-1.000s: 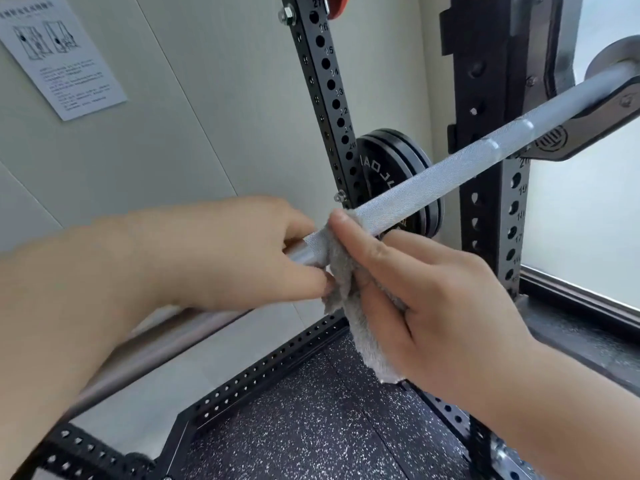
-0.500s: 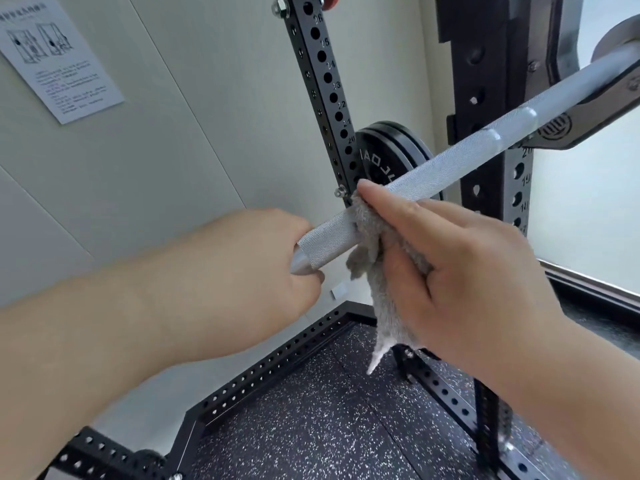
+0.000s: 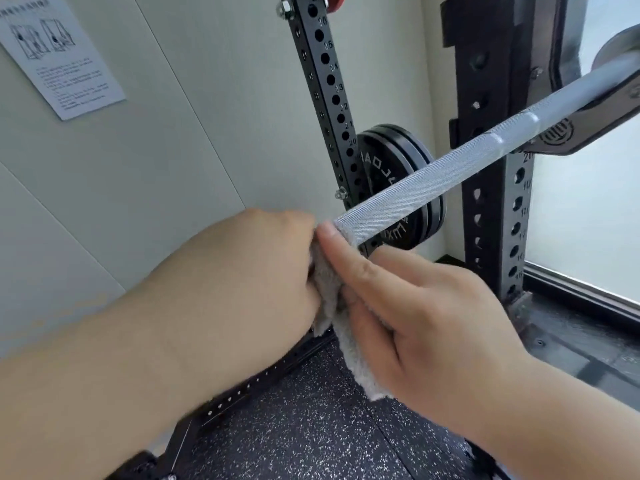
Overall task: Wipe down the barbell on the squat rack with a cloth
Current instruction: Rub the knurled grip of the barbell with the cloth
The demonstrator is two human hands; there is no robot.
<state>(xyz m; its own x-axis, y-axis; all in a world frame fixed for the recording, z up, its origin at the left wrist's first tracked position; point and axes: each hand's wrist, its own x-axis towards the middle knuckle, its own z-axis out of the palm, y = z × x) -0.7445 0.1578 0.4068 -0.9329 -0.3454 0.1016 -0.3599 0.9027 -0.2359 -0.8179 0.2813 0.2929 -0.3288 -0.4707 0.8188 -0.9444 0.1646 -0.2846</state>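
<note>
Slid back toward the body since half a second ago: right hand [image 3: 433,323] and cloth [image 3: 330,292], now butted against the left hand [image 3: 242,282], where a stretch of bare knurling lay between them before. Barbell [image 3: 433,178] on a diagonal from lower centre to upper right, far end resting in the J-hook [image 3: 595,129] of the squat rack [image 3: 485,188], near part covered by cloth and hands. Left-hand fingers [image 3: 298,223] curled tight, back of the hand toward the camera, closed round the bar at the cloth's left edge, the bar itself hidden there. Right-hand fingers [image 3: 349,261] wrapped over the grey cloth and pinching it around the bar, index finger laid nearly straight across the top, thumb lower down against the cloth. Loose tail of cloth hanging below the palm. Behind the bar, black weight plates [image 3: 391,150] stored on the rear numbered upright [image 3: 325,64], with a red plate edge [image 3: 332,3] at its top. Printed notice [image 3: 59,53] fixed to the pale wall at upper left. Speckled rubber floor [image 3: 294,441] below, crossed by the rack's perforated base rail [image 3: 242,389]. Frosted window [image 3: 588,230] at right.
</note>
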